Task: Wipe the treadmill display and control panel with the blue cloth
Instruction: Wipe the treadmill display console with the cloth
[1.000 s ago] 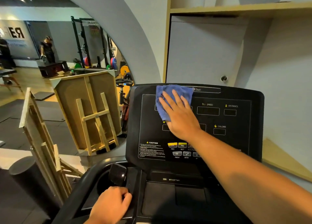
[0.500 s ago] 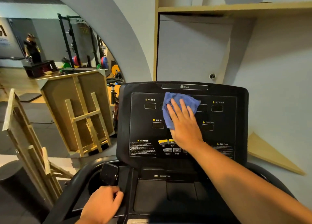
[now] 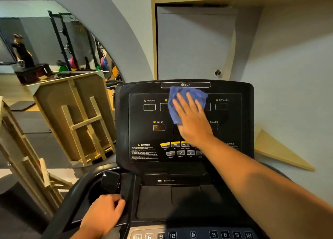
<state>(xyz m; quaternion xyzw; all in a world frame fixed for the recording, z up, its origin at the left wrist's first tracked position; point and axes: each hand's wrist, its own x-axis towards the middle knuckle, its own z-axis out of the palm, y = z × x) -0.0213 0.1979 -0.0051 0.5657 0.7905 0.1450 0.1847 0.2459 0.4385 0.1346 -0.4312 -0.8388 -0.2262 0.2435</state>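
The black treadmill display (image 3: 144, 116) stands upright in front of me, with INCLINE, PULSE, DISTANCE and CALORIE readouts and a row of yellow and grey buttons (image 3: 175, 148) lower down. My right hand (image 3: 192, 121) lies flat on the upper middle of the display, pressing the crumpled blue cloth (image 3: 187, 96) against it; the cloth sticks out above and left of my fingers. My left hand (image 3: 103, 215) grips the edge of the lower console beside a cup holder. The control panel (image 3: 180, 201) with numbered keys lies below.
A dark phone-like object (image 3: 110, 182) stands in the left cup holder. Wooden frames (image 3: 75, 116) lean to the left of the treadmill. A grey wall with a cabinet door (image 3: 194, 46) is right behind the display. A person (image 3: 21, 51) stands far off by gym racks.
My right hand has slid the cloth from the upper left of the display toward its upper middle, then up under the logo strip. My left hand stays on the console edge.
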